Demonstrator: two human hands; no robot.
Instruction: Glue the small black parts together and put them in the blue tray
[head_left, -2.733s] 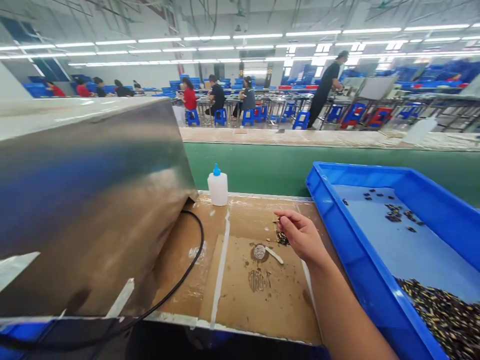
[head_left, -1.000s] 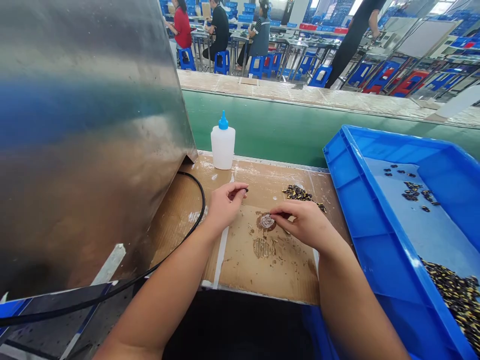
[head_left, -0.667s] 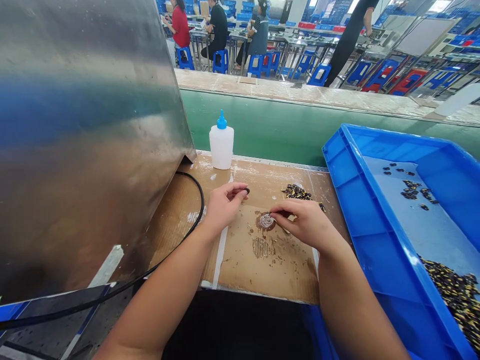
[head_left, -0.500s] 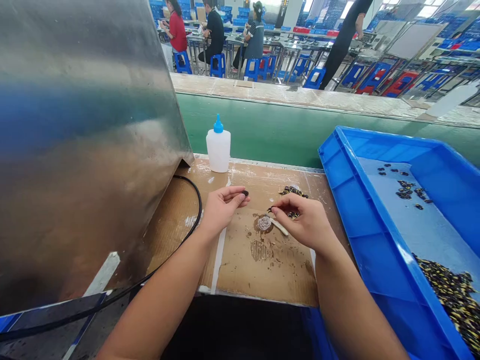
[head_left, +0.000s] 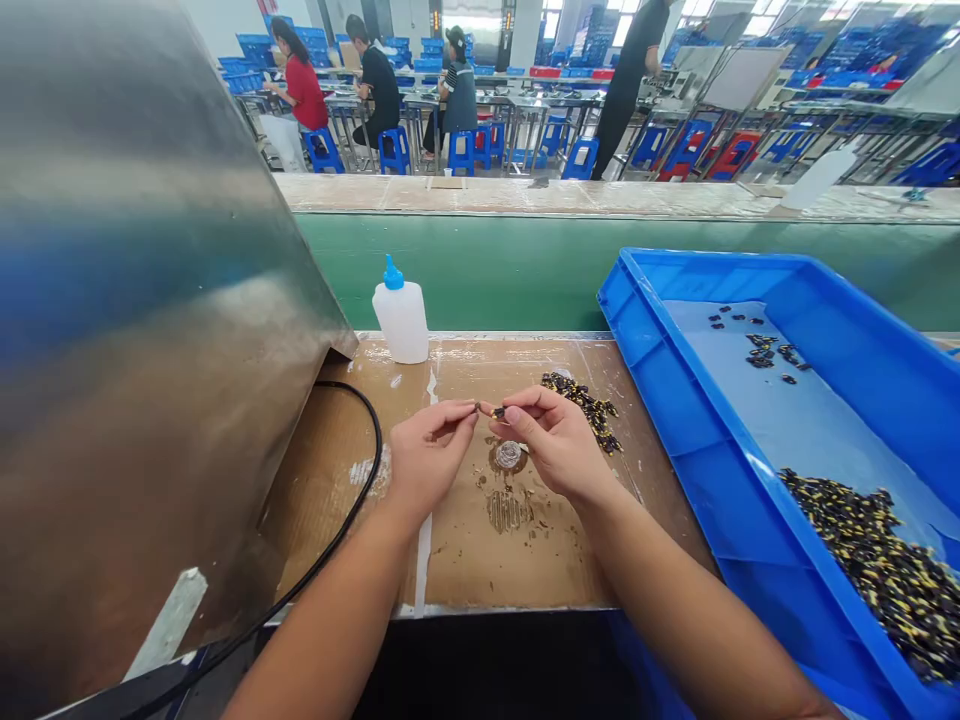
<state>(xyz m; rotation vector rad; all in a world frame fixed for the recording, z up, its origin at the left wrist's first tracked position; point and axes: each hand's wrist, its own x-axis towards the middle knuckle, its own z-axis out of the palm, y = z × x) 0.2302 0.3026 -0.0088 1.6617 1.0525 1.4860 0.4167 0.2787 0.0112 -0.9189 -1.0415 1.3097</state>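
My left hand (head_left: 427, 457) pinches a small dark part between thumb and forefinger. My right hand (head_left: 553, 444) pinches another small dark and yellow part (head_left: 498, 411), and the two parts meet tip to tip above the cardboard mat (head_left: 525, 550). Just below them on the mat sits a round blob of glue (head_left: 509, 455). A little heap of dark parts (head_left: 585, 402) lies right of my right hand. A white glue bottle (head_left: 401, 315) with a blue cap stands at the back of the mat.
A big blue tray (head_left: 675, 400) on the right holds a pile of dark and yellow parts (head_left: 877, 560) and several loose ones (head_left: 757, 345). A steel housing (head_left: 135, 330) fills the left, with a black cable (head_left: 352, 520) under it. A green conveyor (head_left: 525, 265) runs behind. People sit at benches beyond.
My right hand left the glue blob, lifted a small part and moved left. Both hands came together above the mat, parts touching. The view has shifted right and down.
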